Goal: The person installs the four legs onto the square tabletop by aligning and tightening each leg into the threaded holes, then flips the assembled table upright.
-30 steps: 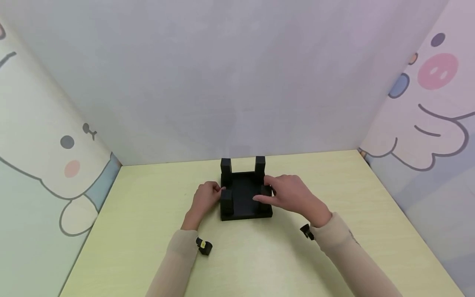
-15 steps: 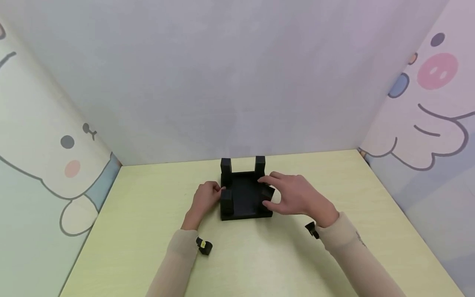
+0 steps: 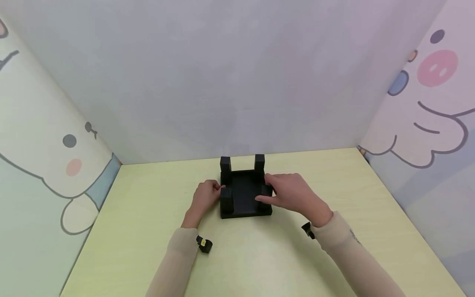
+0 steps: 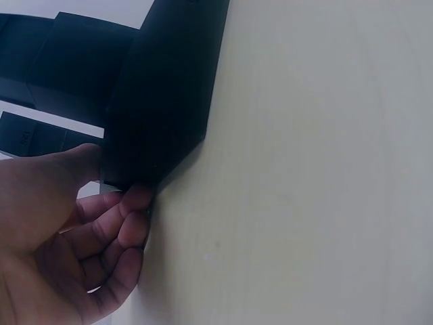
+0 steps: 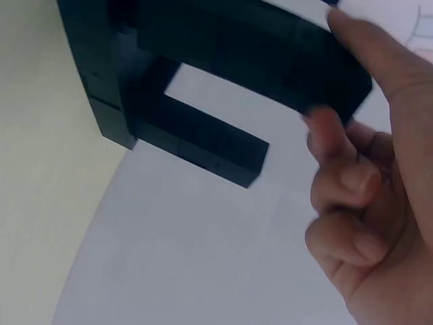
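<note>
A small black table (image 3: pixel 243 192) lies upside down on the desk, its square legs pointing up from a shallow, rimmed underside. At its left edge, my left hand (image 3: pixel 205 197) pinches the side between thumb and fingers; in the left wrist view the fingertips sit low at the corner of the black panel (image 4: pixel 169 74). My right hand (image 3: pixel 291 192) holds the near right leg (image 3: pixel 266 191) near its top. Seen from the right wrist, the thumb and index finger pinch the end of that leg (image 5: pixel 257 51), while the other fingers curl below it.
The pale wood desk (image 3: pixel 148 214) ends at a plain light back wall (image 3: pixel 237 82). Cartoon-printed panels (image 3: pixel 41 123) flank it on both sides. Small black devices (image 3: pixel 204 244) are strapped at both wrists, below the sleeve cuffs.
Half a second ago the near right leg was turned askew with my right hand farther right; now the leg is squared and the hand has swung back left. My left hand stays put.
</note>
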Action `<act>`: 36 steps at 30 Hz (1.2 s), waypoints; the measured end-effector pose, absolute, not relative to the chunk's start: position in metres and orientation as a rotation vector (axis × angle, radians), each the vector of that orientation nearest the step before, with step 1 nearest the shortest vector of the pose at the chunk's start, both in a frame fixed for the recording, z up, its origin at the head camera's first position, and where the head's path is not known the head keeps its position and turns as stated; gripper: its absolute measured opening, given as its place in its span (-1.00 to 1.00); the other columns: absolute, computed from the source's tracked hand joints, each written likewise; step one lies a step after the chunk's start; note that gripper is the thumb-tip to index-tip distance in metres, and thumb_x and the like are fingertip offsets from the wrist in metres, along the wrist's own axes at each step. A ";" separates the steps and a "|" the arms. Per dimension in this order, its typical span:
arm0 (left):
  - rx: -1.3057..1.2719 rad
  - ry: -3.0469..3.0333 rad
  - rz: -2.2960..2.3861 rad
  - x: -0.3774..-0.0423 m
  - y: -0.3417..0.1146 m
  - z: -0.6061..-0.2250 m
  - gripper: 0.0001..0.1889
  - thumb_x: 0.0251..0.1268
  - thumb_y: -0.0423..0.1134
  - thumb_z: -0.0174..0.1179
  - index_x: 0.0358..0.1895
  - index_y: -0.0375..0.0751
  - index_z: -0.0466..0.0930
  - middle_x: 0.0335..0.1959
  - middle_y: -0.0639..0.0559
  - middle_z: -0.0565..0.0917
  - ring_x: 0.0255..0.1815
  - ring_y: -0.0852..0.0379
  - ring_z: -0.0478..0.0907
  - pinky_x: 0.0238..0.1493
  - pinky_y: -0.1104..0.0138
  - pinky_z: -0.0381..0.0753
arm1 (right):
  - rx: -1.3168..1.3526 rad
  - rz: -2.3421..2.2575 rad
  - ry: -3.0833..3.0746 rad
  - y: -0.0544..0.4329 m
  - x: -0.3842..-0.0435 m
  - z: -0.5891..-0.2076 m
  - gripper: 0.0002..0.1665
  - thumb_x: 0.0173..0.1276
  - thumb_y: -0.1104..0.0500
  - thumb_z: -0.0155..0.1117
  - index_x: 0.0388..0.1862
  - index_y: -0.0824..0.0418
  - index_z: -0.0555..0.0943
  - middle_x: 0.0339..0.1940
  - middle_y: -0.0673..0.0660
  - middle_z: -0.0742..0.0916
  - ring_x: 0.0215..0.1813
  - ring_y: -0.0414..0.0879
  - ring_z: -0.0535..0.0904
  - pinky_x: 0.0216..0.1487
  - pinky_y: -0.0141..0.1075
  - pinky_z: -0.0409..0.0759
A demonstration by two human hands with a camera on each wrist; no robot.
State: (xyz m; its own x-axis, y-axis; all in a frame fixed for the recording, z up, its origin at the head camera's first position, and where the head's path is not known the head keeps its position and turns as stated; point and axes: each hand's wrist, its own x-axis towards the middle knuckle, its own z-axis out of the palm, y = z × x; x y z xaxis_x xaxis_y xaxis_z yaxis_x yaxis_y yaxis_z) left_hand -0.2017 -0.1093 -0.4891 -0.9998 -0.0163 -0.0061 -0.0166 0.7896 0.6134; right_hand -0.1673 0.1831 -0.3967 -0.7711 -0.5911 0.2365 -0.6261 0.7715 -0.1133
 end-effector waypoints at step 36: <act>-0.024 2.974 1.018 -0.202 -0.110 -0.488 -0.68 0.37 -0.05 0.30 -0.52 -0.15 0.67 -0.67 0.09 0.56 -0.60 0.16 0.41 -0.54 0.36 0.31 | 1.004 0.247 -2.800 0.187 -0.164 -0.393 -0.25 0.20 -0.37 0.39 0.28 -0.06 0.55 -0.09 -0.12 0.71 -0.71 -0.34 0.24 -0.61 -0.40 0.20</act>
State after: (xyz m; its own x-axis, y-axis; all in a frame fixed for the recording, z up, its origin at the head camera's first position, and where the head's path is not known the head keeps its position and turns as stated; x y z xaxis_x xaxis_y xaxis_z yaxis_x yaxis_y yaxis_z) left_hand -0.2023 -0.1098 -0.4880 -0.9999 -0.0149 -0.0033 -0.0138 0.7902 0.6127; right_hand -0.1642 0.1871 -0.3928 -0.7628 -0.6146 0.2013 -0.6403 0.7614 -0.1017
